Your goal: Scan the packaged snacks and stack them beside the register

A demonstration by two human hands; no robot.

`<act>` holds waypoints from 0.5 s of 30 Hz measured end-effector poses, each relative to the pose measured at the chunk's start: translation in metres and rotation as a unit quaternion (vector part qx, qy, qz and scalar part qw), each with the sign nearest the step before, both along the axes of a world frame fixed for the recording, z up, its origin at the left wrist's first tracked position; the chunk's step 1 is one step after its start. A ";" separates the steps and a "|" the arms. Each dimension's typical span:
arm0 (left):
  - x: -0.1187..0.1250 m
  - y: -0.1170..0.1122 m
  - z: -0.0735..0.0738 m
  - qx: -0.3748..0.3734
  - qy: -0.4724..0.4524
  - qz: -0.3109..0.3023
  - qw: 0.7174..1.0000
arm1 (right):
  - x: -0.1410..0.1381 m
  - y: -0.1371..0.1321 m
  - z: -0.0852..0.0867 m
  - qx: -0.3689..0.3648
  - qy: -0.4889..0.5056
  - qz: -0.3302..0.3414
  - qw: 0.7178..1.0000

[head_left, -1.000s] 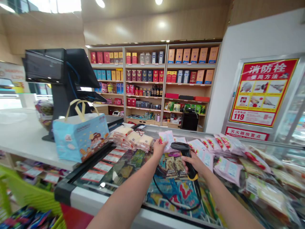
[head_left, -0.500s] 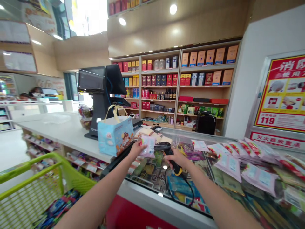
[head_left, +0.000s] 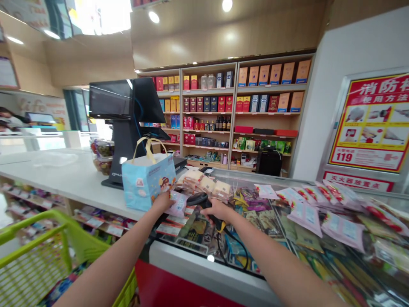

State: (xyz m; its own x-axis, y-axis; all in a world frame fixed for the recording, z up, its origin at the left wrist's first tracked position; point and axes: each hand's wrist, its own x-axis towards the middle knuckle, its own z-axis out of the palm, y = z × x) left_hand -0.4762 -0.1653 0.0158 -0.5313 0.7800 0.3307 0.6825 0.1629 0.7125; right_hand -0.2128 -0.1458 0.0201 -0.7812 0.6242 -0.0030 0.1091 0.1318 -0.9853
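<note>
Half a second ago the pack was a little apart from the bag; now the left hand has carried it leftward until, in this view, it overlaps the bag's lower right corner, though whether they touch cannot be told. On a clock laid over the view and centred on the scanner, the pack lies at nine, its right edge close by the scanner's head. The left fingers are clamped on the pack's left side. The right hand has shifted the same way, its fingers closed around the scanner's handle, and the cable loops down at four to five over the glass-topped case. The beige packs, heaped at one just behind the scanner, and the pink packs, spread on the case at three, lie as they did. The bag stands upright on the bench between nine and ten, right behind the left hand, handles up, so it blocks the way farther left. Beyond it at ten rises the screen, its stand partly hidden by the bag. The green cart fills eight to nine, shelves of boxes stand at one, and a red poster hangs between two and three.
</note>
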 end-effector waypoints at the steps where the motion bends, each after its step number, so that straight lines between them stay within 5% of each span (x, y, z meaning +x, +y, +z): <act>1: 0.004 -0.001 0.002 -0.062 0.078 0.009 0.995 | 0.000 0.001 -0.001 0.003 -0.005 0.003 1.000; 3: 0.014 -0.005 0.007 -0.138 0.233 0.018 0.962 | 0.005 0.005 -0.001 0.006 -0.012 0.003 1.000; 8: 0.048 -0.007 0.020 -0.096 0.397 0.019 0.912 | 0.043 0.016 0.003 0.002 0.026 -0.043 0.999; 11: 0.084 0.005 0.022 -0.034 0.376 -0.021 0.926 | 0.081 0.022 0.004 0.001 0.056 -0.090 0.994; 15: 0.159 0.039 0.017 -0.002 0.237 -0.136 0.962 | 0.145 0.031 0.003 0.012 0.075 -0.165 0.983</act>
State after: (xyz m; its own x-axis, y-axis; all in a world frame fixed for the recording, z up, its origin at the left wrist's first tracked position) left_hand -0.3173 -0.1265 0.0323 -0.0970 0.8706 0.4823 0.9484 -0.0660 0.3101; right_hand -0.0683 -0.1147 0.0231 -0.5261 0.8426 0.1150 0.0029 0.1370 -0.9906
